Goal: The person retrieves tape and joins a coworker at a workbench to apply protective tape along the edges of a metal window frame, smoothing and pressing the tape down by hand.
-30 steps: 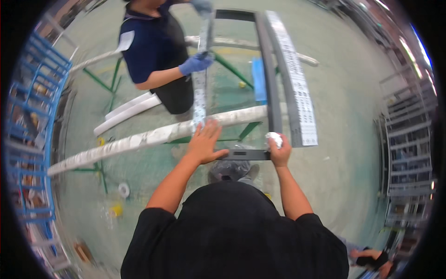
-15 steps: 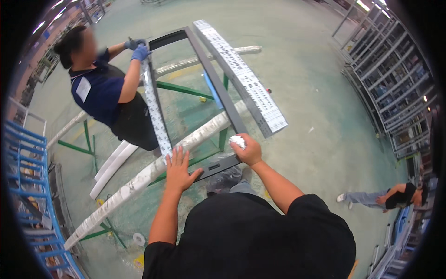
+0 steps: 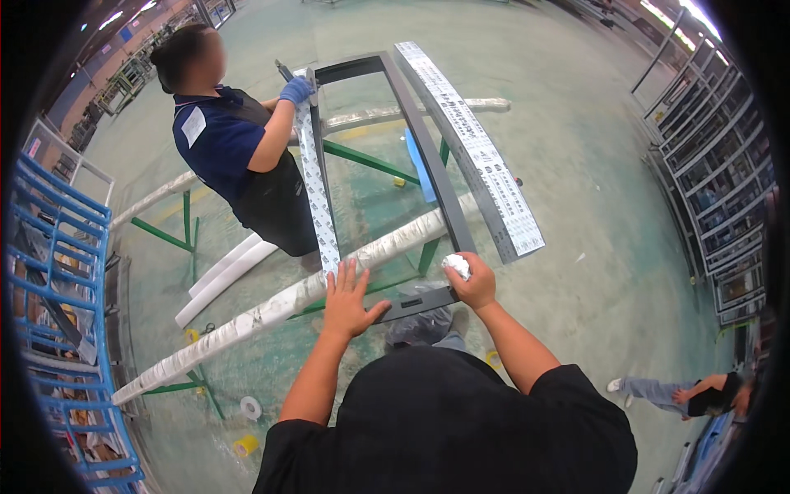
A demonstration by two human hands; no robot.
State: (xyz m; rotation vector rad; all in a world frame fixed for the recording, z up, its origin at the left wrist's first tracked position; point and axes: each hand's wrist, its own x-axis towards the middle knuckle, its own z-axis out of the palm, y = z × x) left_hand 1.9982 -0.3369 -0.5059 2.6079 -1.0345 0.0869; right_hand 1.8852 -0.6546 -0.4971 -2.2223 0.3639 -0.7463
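Note:
A dark grey rectangular metal frame (image 3: 424, 152) lies on wrapped supports in front of me. Its left bar carries printed protective film (image 3: 319, 193). On the near left corner my left hand (image 3: 350, 305) rests flat, fingers spread, thumb along the near bar (image 3: 415, 303). At the near right corner my right hand (image 3: 475, 284) is closed round a crumpled white wad (image 3: 456, 265), cloth or paper, I cannot tell which. Across the frame's far left corner reaches a co-worker's blue-gloved hand (image 3: 296, 90), beside a dark slim tool (image 3: 283, 70).
A film-covered profile (image 3: 473, 144) lies right of the frame. White-wrapped beams (image 3: 247, 325) on green legs (image 3: 362, 165) bear the frame. The co-worker (image 3: 239, 148) stands at the left. Blue racks (image 3: 62, 288) and metal racks (image 3: 716, 165) flank the floor. Tape rolls (image 3: 250, 407) lie below.
The whole view has shifted, so the frame and co-worker appear further right. One of the co-worker's gloves is now out of sight. My hands keep their places on the frame.

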